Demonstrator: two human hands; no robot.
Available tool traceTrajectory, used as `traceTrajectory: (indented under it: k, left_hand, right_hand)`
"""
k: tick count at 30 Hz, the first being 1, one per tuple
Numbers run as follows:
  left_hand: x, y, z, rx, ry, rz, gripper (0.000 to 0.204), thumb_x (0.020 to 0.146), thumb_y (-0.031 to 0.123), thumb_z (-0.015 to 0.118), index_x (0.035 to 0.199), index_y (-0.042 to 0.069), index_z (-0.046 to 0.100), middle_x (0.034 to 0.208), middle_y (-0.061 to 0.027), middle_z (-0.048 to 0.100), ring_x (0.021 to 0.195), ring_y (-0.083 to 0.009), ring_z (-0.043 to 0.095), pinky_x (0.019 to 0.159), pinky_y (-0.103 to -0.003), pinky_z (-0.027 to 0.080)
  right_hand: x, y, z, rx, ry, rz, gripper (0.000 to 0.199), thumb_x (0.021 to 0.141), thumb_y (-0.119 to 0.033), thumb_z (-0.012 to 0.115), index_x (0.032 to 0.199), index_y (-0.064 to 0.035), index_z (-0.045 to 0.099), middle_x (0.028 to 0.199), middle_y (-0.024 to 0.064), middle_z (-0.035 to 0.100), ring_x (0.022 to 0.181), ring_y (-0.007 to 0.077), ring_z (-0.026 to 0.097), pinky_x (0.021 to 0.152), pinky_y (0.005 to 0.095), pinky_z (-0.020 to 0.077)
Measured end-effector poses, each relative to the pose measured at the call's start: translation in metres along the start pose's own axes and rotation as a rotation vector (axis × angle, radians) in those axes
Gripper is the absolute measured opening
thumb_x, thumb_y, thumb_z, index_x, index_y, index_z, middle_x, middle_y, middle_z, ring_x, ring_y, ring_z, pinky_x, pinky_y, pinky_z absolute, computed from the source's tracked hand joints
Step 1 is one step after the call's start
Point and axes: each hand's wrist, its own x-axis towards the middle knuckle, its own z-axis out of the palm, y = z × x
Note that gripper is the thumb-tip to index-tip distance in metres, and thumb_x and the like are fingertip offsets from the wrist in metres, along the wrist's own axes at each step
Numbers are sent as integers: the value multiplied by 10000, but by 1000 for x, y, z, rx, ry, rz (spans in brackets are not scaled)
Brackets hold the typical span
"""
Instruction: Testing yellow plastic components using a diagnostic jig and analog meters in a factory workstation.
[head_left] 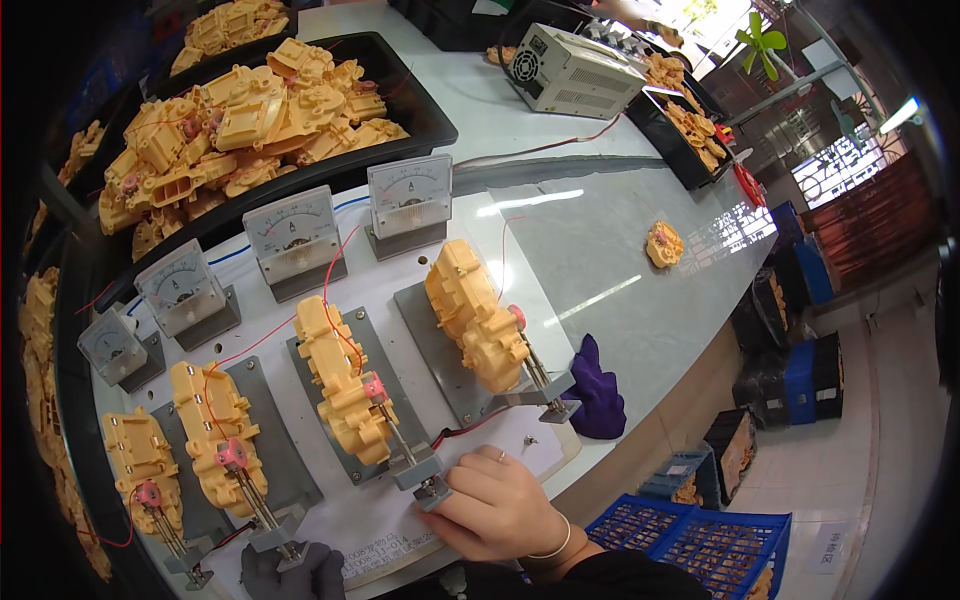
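Observation:
Four yellow plastic gearbox housings sit in a row on grey metal fixtures, each with a pink part and a red wire. My bare right hand is closed at the near end of the third fixture, its fingertips on the metal end piece below that housing. My left hand, in a dark grey glove, is curled at the end of the second fixture, below its housing; whatever is in its fingers is hidden. At the far left stands another housing, and at the right a fourth.
Behind the fixtures stand several analog meters. A black tray heaped with yellow housings lies beyond. On the table are a loose housing, a purple cloth and a power supply. Blue crates stand below at right.

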Motion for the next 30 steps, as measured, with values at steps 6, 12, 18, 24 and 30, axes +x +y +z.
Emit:
traceTrajectory:
  k: [6,12,18,24,30]
  left_hand:
    - [2,2,-1,-3,-34,-18,147,758,86,773,871,100,679,845,-103,675,798,-340,614,713,-435,492]
    - [2,1,0,-26,-7,-14,167,749,90,785,875,105,677,849,-103,675,797,-339,619,718,-433,497]
    - [0,-1,0,-39,-18,-6,189,747,88,787,893,106,668,856,-91,679,819,-334,629,741,-431,499]
    - [0,1,-2,-28,-9,-24,177,759,107,779,897,117,670,836,-101,674,824,-349,620,739,-440,497]
    - [-1,0,-2,-36,-28,-27,164,769,131,769,904,126,676,858,-123,670,819,-374,602,722,-459,490]
  right_hand:
    - [0,0,-1,9,-5,17,163,733,-106,725,800,-62,582,714,52,460,651,215,514,608,326,405]
    - [1,-1,-1,1,-3,13,160,734,-107,729,784,-64,583,711,50,462,649,211,517,604,320,408]
    - [2,0,-2,-4,-4,3,155,740,-104,727,780,-63,583,707,51,460,644,209,515,596,321,411]
    - [2,-2,-1,5,5,14,155,738,-93,731,772,-63,583,702,48,462,636,209,515,582,323,400]
    - [2,-3,-1,19,0,23,166,731,-88,742,762,-63,581,700,47,472,627,212,514,570,326,395]
